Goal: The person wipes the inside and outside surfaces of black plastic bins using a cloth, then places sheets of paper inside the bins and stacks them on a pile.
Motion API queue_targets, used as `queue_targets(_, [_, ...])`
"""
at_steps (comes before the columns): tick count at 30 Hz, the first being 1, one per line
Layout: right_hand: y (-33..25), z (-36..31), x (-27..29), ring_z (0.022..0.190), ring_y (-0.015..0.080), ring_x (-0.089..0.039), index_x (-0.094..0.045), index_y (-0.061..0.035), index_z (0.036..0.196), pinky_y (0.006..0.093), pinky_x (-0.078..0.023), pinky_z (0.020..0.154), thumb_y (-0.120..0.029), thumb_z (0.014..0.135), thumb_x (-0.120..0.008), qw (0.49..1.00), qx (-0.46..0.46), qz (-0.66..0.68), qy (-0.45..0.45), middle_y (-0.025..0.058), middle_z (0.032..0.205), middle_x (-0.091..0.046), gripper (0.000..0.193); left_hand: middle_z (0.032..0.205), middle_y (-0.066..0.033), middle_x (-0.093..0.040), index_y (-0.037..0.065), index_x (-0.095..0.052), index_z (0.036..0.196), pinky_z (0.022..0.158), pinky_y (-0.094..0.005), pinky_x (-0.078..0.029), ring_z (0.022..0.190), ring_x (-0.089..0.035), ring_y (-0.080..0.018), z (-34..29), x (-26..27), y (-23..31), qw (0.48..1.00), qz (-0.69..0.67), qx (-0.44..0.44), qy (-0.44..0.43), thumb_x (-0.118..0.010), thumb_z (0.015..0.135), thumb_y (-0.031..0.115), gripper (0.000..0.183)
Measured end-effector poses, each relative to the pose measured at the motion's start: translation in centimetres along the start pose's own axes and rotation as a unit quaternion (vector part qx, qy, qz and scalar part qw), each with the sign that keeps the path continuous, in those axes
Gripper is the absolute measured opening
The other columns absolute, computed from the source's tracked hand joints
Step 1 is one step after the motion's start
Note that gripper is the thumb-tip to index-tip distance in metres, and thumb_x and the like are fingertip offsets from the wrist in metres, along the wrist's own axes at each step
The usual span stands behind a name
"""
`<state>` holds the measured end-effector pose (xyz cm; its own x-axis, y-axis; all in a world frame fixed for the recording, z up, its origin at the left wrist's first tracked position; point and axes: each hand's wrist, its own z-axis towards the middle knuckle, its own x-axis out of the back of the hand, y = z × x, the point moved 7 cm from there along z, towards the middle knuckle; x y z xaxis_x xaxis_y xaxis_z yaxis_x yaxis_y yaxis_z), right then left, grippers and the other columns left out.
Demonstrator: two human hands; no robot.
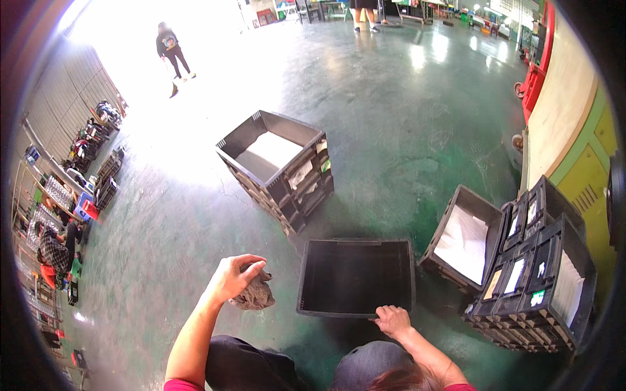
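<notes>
- I have the left hand (232, 280) up at the near left, thumb and fingers closed around a crumpled grey-brown rag (255, 296) that hangs below them.
- I see the right hand (393, 320) curled over the near rim of a black box (357, 280), close to its right corner.
- That box sits on the green floor (186, 218), just right of the rag and apart from it, its open top facing up and its inside dark.
- Beyond it, to the far left, I see a stack of black crates (277, 203); a white sheet (277, 148) lies inside the top one.
- On the right, one black crate (441, 225) is tilted, with white paper (462, 242) in it.
- Next to that, farther right, I make out more stacked crates (521, 287) with pale labels on their sides.
- Far left, a person (171, 47) in dark clothes holds a broom (174, 90) to the floor.
</notes>
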<state>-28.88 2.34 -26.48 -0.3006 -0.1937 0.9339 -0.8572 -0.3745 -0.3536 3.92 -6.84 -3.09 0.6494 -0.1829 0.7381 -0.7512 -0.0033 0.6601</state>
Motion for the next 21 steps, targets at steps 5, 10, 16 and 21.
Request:
queue_targets(5, [-2.7, 2.5, 12.5, 0.058, 0.0318, -0.060, -0.054, -0.0078, 0.067, 0.0399, -0.044, 0.048, -0.039, 0.080, -0.064, 0.961, -0.065, 0.150, 0.223, 0.0118, 0.064, -0.059, 0.035, 0.084, -0.0178, -0.067, -0.001, -0.065, 0.094, 0.075, -0.0348, -0.049, 0.080, -0.066, -0.0275, -1.3, 3.2, -2.5, 0.995, 0.031, 0.056, 0.082, -0.061, 0.084, 0.028, 0.032])
queue_targets(10, [8.4, 1.2, 8.3, 0.069, 0.0167, -0.059, -0.065, 0.0025, 0.090, 0.0328, -0.047, 0.066, -0.042, 0.094, -0.044, 0.722, -0.271, 0.608, 0.188, 0.0074, 0.078, -0.065, 0.049, 0.080, -0.0200, -0.065, -0.001, -0.064, 0.089, 0.073, -0.0363, -0.049, 0.079, -0.065, -0.0303, -0.5, 2.5, -1.5, 0.996, 0.061, 0.023, 0.058, -0.062, 0.083, 0.026, 0.028])
queue_targets(16, [8.3, 0.3, -2.7, 0.093, 0.0205, -0.060, -0.057, 0.0003, 0.116, 0.0325, -0.047, 0.082, -0.045, 0.092, -0.044, 0.576, -0.304, 0.752, 0.098, 0.0123, 0.109, -0.062, 0.053, 0.074, -0.0182, -0.063, 0.002, -0.064, 0.089, 0.069, -0.0350, -0.048, 0.069, -0.061, -0.0277, 0.4, 1.8, -2.3, 0.999, 0.029, 0.000, 0.033, -0.059, 0.086, 0.025, 0.024])
queue_targets(21, [7.3, 1.7, -5.9, 0.095, 0.0214, -0.060, -0.056, 0.0008, 0.118, 0.0328, -0.047, 0.083, -0.043, 0.092, -0.045, 0.510, -0.317, 0.796, 0.083, 0.0128, 0.110, -0.062, 0.052, 0.072, -0.0144, -0.063, 0.002, -0.064, 0.087, 0.067, -0.0322, -0.048, 0.067, -0.059, -0.0171, -0.4, 2.4, -1.3, 0.999, -0.017, -0.005, 0.048, -0.057, 0.089, 0.026, 0.025])
